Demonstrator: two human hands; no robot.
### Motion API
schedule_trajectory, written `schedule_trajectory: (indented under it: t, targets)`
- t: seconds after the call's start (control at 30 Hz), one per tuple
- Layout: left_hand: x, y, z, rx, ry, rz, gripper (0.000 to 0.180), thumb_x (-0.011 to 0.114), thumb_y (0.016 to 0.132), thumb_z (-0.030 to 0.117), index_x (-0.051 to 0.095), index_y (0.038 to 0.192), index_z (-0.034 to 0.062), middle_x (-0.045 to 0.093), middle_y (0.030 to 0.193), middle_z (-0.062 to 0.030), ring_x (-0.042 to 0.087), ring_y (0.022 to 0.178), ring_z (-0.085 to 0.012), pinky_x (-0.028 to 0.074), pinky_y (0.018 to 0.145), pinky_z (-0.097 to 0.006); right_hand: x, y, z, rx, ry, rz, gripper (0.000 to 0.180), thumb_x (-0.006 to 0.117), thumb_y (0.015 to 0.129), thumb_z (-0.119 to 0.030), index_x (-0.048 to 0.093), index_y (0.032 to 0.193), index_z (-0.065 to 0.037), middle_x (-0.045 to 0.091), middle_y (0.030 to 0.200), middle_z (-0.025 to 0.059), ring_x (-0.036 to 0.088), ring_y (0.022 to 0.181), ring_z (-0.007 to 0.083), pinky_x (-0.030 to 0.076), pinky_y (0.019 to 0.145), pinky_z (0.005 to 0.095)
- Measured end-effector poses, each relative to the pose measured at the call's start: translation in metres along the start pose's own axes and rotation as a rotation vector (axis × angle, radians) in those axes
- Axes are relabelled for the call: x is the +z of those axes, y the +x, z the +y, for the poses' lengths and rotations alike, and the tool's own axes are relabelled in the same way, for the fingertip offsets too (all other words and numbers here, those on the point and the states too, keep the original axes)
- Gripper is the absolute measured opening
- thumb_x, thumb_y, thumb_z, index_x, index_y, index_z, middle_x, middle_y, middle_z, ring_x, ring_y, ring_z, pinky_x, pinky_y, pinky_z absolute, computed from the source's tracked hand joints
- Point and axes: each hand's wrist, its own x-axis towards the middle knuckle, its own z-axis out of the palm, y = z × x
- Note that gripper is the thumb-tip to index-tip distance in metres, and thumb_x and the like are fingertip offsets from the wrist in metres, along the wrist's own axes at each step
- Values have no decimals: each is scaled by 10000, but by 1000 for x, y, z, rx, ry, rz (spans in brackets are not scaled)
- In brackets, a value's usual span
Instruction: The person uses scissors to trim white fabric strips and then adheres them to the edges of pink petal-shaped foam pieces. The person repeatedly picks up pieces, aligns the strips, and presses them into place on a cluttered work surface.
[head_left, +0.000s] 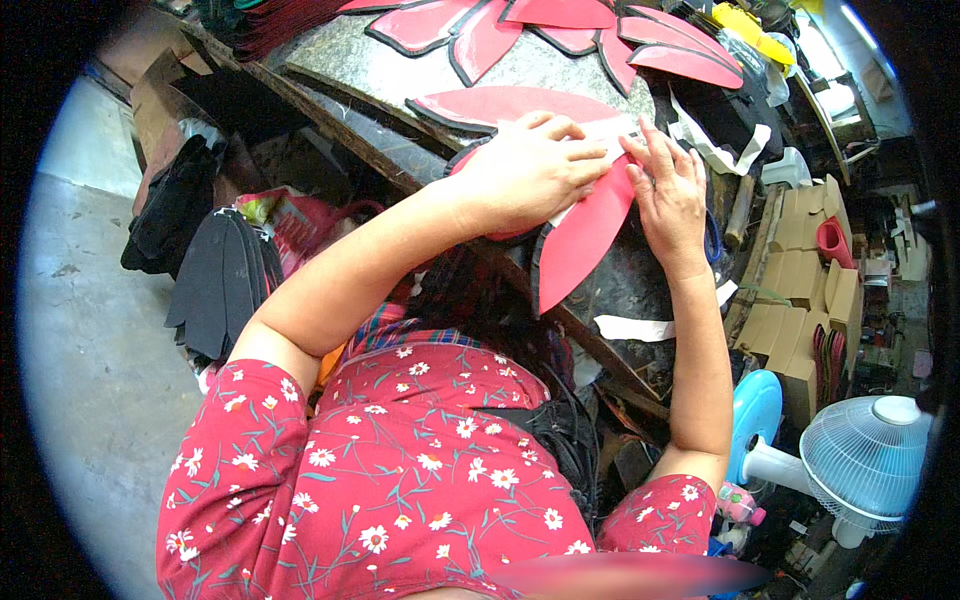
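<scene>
A red petal-shaped piece (585, 240) with a black edge lies under my hands, one pointed end toward me. My left hand (540, 168) presses over its upper part, fingers bent and closed together on it. At its right side, my right hand (668, 195) holds the upper edge with thumb and bent fingers. A white strip (612, 130) runs at the fingertips of both hands; how it is joined to the piece is hidden. Just beyond lies another red piece (515, 100), partly behind my left hand.
More red black-edged pieces (490, 42) overlap on a worn grey slab (345, 58). White offcuts (635, 328) lie on the dark bench. Black cut pieces (225, 285) hang at left. To the right stand cardboard boxes (795, 265) and a blue-and-white fan (865, 460).
</scene>
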Motion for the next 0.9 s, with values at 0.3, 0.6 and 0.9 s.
schedule_trajectory:
  t: [0.3,0.6,0.9]
  targets:
    - [-21,-32,11,-13,-73,-10,498,582,949,351,559,1358,68,553,1406,-89,439,1357,-279,291,1157,-501,-7,-4,14,162,451,-78,445,606,964,-197,537,1388,-81,656,1288,95,577,1177,295,400,1056,396]
    - [-50,-20,-8,86,-215,-219,418,698,867,303,646,1195,48,617,1280,-114,500,1273,-312,384,1086,-452,-74,-55,39,596,-129,-421,352,749,846,-334,674,1084,-86,694,869,117,682,868,313,523,775,420]
    - [-14,40,-34,-103,-369,-9,305,707,884,273,616,1069,49,635,962,-139,645,929,-313,512,817,-405,-60,-52,64,683,-54,-444,438,774,775,-372,718,1100,-83,718,868,116,701,830,281,529,764,388]
